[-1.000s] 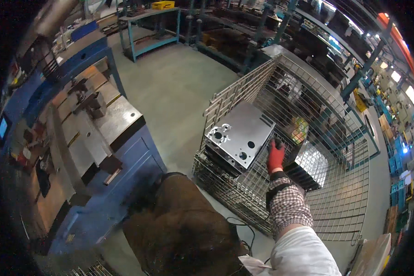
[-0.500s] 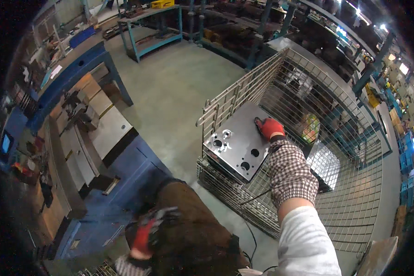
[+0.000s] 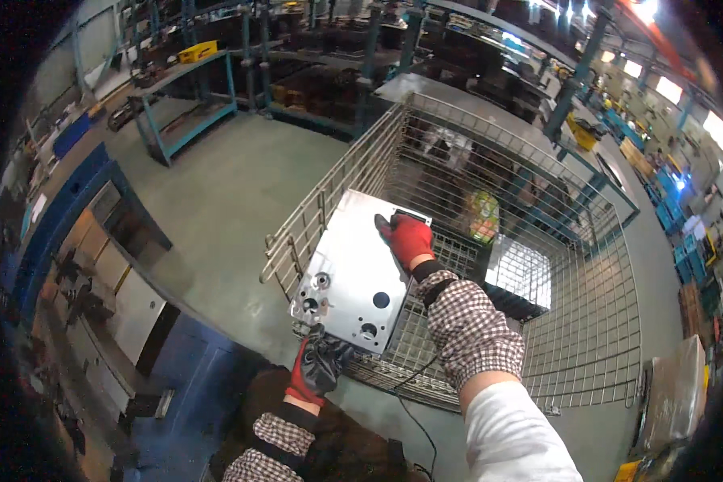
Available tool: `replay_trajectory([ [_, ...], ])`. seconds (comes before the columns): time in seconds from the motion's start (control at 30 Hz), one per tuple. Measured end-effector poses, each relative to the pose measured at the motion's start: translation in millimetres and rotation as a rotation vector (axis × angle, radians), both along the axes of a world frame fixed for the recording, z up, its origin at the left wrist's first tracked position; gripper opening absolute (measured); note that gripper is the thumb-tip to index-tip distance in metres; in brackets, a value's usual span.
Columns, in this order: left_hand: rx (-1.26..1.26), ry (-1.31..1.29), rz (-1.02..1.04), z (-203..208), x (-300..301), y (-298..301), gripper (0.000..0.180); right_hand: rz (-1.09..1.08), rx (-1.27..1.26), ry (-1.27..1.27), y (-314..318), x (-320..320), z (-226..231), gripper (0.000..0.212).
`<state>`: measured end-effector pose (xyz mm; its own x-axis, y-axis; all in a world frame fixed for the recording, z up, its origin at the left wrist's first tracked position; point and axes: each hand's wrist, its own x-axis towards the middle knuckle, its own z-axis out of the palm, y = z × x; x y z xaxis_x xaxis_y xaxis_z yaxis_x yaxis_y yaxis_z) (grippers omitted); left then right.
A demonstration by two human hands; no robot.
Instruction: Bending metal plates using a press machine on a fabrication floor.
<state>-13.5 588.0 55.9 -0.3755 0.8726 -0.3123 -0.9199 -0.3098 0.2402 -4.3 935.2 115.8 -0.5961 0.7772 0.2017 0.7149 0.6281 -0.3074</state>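
Observation:
A shiny sheet-metal panel [image 3: 349, 249] with several round holes towards its near end lies tilted across the left side of a wire mesh basket [image 3: 594, 345]. My right hand [image 3: 410, 238], in a red and black glove, grips its far right edge, one dark fingertip lying on the top face. At the near edge, by the holes, my left hand [image 3: 320, 365] in a matching glove is closed on the panel's rim. The fingers under the metal are hidden from view.
Inside the basket stand another metal box [image 3: 518, 273] and a green-and-yellow package [image 3: 482, 217]. A blue machine [image 3: 189, 386] is at the left. A dark cable [image 3: 418, 426] hangs below the basket's near side. A teal-framed bench [image 3: 189, 128] stands farther back.
My left hand has come up from low beside my body to the panel's near edge. The right hand keeps its hold at the far right edge. The view has swung right.

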Motion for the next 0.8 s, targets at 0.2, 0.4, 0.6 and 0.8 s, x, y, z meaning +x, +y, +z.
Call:
replay_trajectory([
  [0.2, -0.03, 0.109, 0.118, -24, -3, -21, 0.021, 0.026, -0.02, 0.122, -17, 26, 34, 0.061],
  [0.4, -0.498, 1.451, 0.248, 62, -8, -170, 0.04, 0.408, -0.284, 0.433, -127, 66, 85, 0.05],
  [0.6, -1.053, 1.41, 0.457, 58, 34, -345, 0.055, 0.689, -0.619, 0.329, -226, 97, 24, 0.044],
  [0.8, -0.958, 1.025, 0.755, 49, 71, -484, 0.053, 0.82, -0.811, 0.424, -374, 21, -14, 0.044],
])
